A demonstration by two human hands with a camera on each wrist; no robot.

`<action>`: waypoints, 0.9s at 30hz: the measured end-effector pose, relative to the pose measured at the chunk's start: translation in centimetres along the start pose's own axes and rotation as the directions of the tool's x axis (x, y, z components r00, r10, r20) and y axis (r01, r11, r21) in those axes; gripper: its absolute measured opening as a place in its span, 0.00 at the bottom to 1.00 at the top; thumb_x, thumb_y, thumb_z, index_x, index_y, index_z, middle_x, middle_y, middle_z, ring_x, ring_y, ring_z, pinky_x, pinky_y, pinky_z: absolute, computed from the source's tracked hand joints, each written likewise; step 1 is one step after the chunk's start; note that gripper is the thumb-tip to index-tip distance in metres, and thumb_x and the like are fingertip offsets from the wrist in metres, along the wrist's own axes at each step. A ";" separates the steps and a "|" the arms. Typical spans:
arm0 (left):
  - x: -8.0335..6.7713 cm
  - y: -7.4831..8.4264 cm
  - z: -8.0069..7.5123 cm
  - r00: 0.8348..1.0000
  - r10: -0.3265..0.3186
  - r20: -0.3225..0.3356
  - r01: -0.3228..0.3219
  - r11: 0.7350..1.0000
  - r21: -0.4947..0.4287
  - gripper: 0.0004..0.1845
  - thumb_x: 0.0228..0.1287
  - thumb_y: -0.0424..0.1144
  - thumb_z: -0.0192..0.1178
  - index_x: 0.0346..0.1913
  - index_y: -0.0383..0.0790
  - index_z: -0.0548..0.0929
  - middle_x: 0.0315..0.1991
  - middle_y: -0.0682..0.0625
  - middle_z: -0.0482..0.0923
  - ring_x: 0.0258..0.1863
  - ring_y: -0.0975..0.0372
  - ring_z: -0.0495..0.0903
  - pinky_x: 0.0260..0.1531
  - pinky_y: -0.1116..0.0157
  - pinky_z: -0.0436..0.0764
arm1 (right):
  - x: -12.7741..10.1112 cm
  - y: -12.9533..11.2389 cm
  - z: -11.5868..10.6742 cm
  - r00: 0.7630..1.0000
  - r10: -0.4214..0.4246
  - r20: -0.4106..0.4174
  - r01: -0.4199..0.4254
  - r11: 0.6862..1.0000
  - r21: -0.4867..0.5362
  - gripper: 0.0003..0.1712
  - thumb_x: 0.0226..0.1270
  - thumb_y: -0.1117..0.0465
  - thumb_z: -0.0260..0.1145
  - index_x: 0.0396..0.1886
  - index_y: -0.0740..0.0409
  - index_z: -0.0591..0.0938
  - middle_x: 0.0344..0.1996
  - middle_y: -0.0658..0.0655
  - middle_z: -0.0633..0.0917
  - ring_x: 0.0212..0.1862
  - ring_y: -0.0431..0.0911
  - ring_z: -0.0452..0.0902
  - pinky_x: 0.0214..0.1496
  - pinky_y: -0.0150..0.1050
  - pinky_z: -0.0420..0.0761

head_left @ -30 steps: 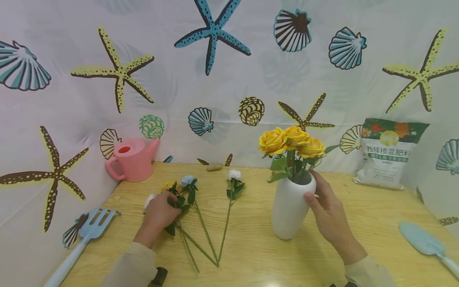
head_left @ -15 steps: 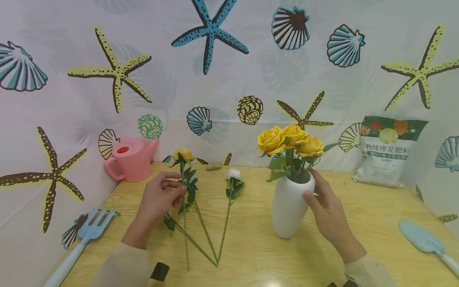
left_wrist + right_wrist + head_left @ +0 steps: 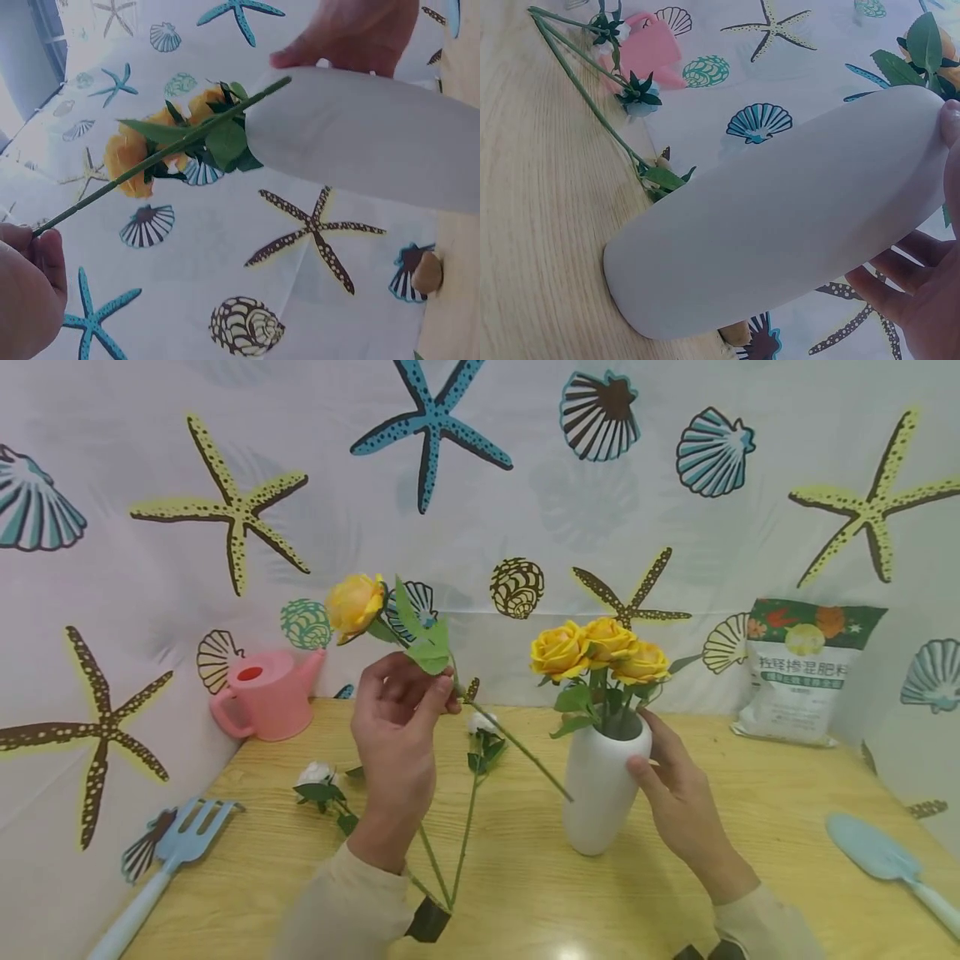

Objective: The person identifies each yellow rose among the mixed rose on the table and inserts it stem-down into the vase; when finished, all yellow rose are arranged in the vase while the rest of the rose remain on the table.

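Observation:
My left hand [image 3: 397, 735] pinches a yellow artificial rose [image 3: 356, 606] by its stem, raised above the table. The bloom points up and left, and the bare stem end slants down in front of the white vase [image 3: 600, 793] in the head view. With fingers and thumb, my right hand [image 3: 686, 802] holds that vase near its rim. Several yellow roses [image 3: 600, 649] stand in it. On the table lie a white rose [image 3: 317, 774] at left and another white rose [image 3: 483, 722] farther back. A blue rose [image 3: 641, 103] shows between them in the right wrist view, hidden behind my left hand in the head view.
A pink watering can [image 3: 273, 697] stands at back left, and a blue hand fork [image 3: 187, 839] lies in front of it. To the right are a fertilizer bag [image 3: 806, 672] and a blue trowel [image 3: 873, 852]. A small stone [image 3: 427, 271] lies by the patterned backdrop.
My left hand has picked the yellow rose up from the other stems and carried it up and to the right, tilting it. My right hand stays on the vase.

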State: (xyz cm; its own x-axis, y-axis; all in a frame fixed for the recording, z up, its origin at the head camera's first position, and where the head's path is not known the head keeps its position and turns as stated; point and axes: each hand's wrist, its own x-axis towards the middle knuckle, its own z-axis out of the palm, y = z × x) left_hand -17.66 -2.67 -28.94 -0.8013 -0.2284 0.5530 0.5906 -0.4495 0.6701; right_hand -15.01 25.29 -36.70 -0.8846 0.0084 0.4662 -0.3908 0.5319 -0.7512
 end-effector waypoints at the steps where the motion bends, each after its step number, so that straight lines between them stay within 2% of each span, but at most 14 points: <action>1: 0.0 0.0 0.6 0.999 0.054 -0.007 -0.054 0.998 -0.030 0.18 0.64 0.19 0.61 0.51 0.41 0.75 0.39 0.50 0.83 0.36 0.61 0.85 0.33 0.69 0.84 | 0.0 0.0 0.0 1.000 -0.002 -0.001 0.002 1.000 0.001 0.34 0.79 0.62 0.57 0.80 0.53 0.59 0.74 0.63 0.69 0.68 0.63 0.72 0.56 0.14 0.69; 4: 0.0 0.2 2.4 0.983 0.180 -0.040 -0.183 0.979 -0.089 0.18 0.64 0.20 0.62 0.51 0.42 0.74 0.40 0.50 0.84 0.36 0.61 0.84 0.33 0.68 0.84 | 0.0 0.1 0.1 1.000 -0.010 -0.008 0.010 1.000 0.002 0.33 0.79 0.62 0.57 0.80 0.53 0.60 0.74 0.63 0.69 0.68 0.60 0.73 0.56 0.14 0.70; 6: 0.0 0.2 3.4 0.968 0.245 -0.058 -0.250 0.962 -0.105 0.19 0.63 0.20 0.63 0.50 0.42 0.74 0.40 0.50 0.85 0.37 0.62 0.85 0.33 0.68 0.84 | 0.0 0.2 0.2 1.000 -0.020 -0.017 0.020 1.000 0.005 0.33 0.79 0.63 0.57 0.79 0.53 0.61 0.73 0.63 0.70 0.67 0.52 0.74 0.56 0.15 0.70; 9: 0.0 -0.1 4.6 0.955 0.294 -0.042 -0.297 0.949 -0.111 0.19 0.63 0.21 0.62 0.49 0.44 0.72 0.40 0.51 0.85 0.37 0.62 0.85 0.34 0.68 0.84 | 0.1 0.3 0.2 0.999 -0.031 -0.027 0.031 1.000 -0.003 0.33 0.78 0.64 0.57 0.79 0.53 0.61 0.73 0.63 0.71 0.66 0.43 0.74 0.56 0.15 0.71; 11: 0.0 -0.7 5.2 0.947 0.321 -0.009 -0.320 0.942 -0.101 0.17 0.64 0.22 0.63 0.48 0.43 0.72 0.40 0.53 0.84 0.36 0.63 0.85 0.35 0.68 0.84 | 0.1 0.3 0.2 0.999 -0.035 -0.029 0.035 0.999 -0.005 0.33 0.78 0.64 0.57 0.79 0.53 0.61 0.73 0.63 0.71 0.66 0.44 0.74 0.56 0.15 0.71; 13: -0.1 -1.5 5.7 0.939 0.342 0.026 -0.338 0.936 -0.095 0.13 0.64 0.24 0.64 0.45 0.34 0.71 0.39 0.54 0.82 0.35 0.64 0.84 0.35 0.69 0.83 | 0.1 0.2 0.1 0.999 -0.035 -0.025 0.034 0.999 -0.009 0.33 0.78 0.64 0.57 0.79 0.53 0.61 0.73 0.63 0.70 0.66 0.52 0.75 0.56 0.14 0.71; 15: -0.4 -2.3 6.1 0.934 0.352 0.058 -0.347 0.934 -0.081 0.15 0.65 0.26 0.65 0.45 0.25 0.68 0.39 0.55 0.80 0.35 0.66 0.83 0.35 0.70 0.83 | 0.1 0.1 0.0 0.999 -0.031 -0.019 0.031 0.999 -0.009 0.33 0.79 0.63 0.57 0.79 0.52 0.61 0.73 0.63 0.70 0.66 0.60 0.73 0.55 0.14 0.70; 17: -0.8 -3.1 6.4 0.932 0.352 0.084 -0.349 0.936 -0.049 0.19 0.65 0.25 0.65 0.46 0.18 0.64 0.38 0.51 0.78 0.35 0.67 0.81 0.36 0.70 0.83 | 0.1 0.1 0.0 1.000 -0.026 -0.013 0.026 1.000 -0.007 0.33 0.79 0.63 0.57 0.79 0.52 0.60 0.73 0.63 0.70 0.66 0.62 0.73 0.55 0.14 0.70; 21: -1.7 -4.4 6.9 0.937 0.323 0.133 -0.333 0.941 0.056 0.17 0.64 0.21 0.62 0.47 0.18 0.65 0.37 0.37 0.75 0.38 0.67 0.80 0.40 0.72 0.82 | 0.1 0.0 0.0 1.000 -0.022 -0.012 0.022 1.000 -0.005 0.33 0.79 0.63 0.57 0.79 0.53 0.60 0.73 0.63 0.70 0.66 0.60 0.74 0.55 0.14 0.71; 24: -2.1 -5.2 7.3 0.942 0.297 0.159 -0.316 0.941 0.119 0.16 0.64 0.19 0.61 0.49 0.20 0.67 0.39 0.29 0.74 0.40 0.63 0.81 0.43 0.72 0.81 | 0.1 0.0 0.0 1.000 -0.019 -0.016 0.018 1.000 -0.006 0.33 0.79 0.63 0.57 0.79 0.52 0.61 0.73 0.63 0.71 0.65 0.44 0.75 0.55 0.15 0.71; 27: -2.2 -5.9 7.8 0.946 0.277 0.168 -0.303 0.941 0.153 0.14 0.66 0.21 0.61 0.50 0.22 0.69 0.40 0.29 0.75 0.40 0.56 0.81 0.44 0.70 0.81 | 0.1 0.2 0.1 0.999 -0.021 -0.024 0.021 1.000 -0.002 0.33 0.78 0.63 0.57 0.79 0.53 0.61 0.72 0.64 0.72 0.61 0.25 0.71 0.55 0.15 0.72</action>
State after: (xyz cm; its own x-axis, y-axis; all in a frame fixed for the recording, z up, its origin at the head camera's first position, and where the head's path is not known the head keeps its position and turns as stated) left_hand -18.60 7.17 -30.24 -0.5783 -0.1952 0.7921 0.8128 -0.2216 0.5387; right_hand -15.14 25.31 -36.83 -0.8699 0.0180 0.4929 -0.4085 0.5337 -0.7404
